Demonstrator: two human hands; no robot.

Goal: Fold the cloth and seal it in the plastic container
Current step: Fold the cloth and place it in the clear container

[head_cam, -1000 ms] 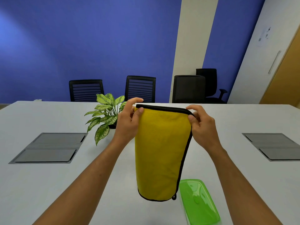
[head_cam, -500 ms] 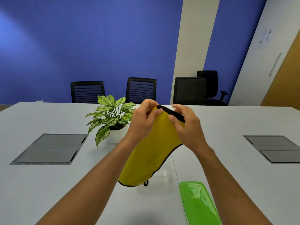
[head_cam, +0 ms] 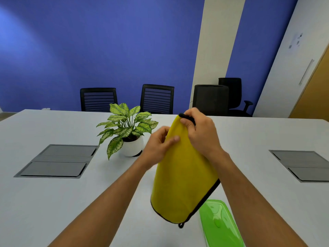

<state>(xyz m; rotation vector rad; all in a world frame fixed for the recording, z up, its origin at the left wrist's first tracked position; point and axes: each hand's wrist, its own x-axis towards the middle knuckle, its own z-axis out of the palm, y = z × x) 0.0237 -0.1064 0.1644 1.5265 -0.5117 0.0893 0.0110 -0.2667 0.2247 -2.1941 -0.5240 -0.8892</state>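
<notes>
A yellow cloth (head_cam: 183,175) with a black hem hangs folded in the air above the white table (head_cam: 53,202). My right hand (head_cam: 199,132) pinches its gathered top corners. My left hand (head_cam: 158,145) is lower on the cloth's left edge, thumb across the front and fingers behind. A green plastic lid (head_cam: 219,225) lies on the table at the lower right, just beside the cloth's hanging bottom. The container's body is hidden behind the cloth.
A potted plant (head_cam: 128,129) in a white pot stands to the left of my hands. Grey cable hatches sit in the table at the left (head_cam: 57,161) and right (head_cam: 302,164). Black chairs (head_cam: 156,98) line the far edge.
The cloth's top corners have come together into my right hand. My left hand has let go of the top and slid down the left edge. The cloth hangs lower and straighter.
</notes>
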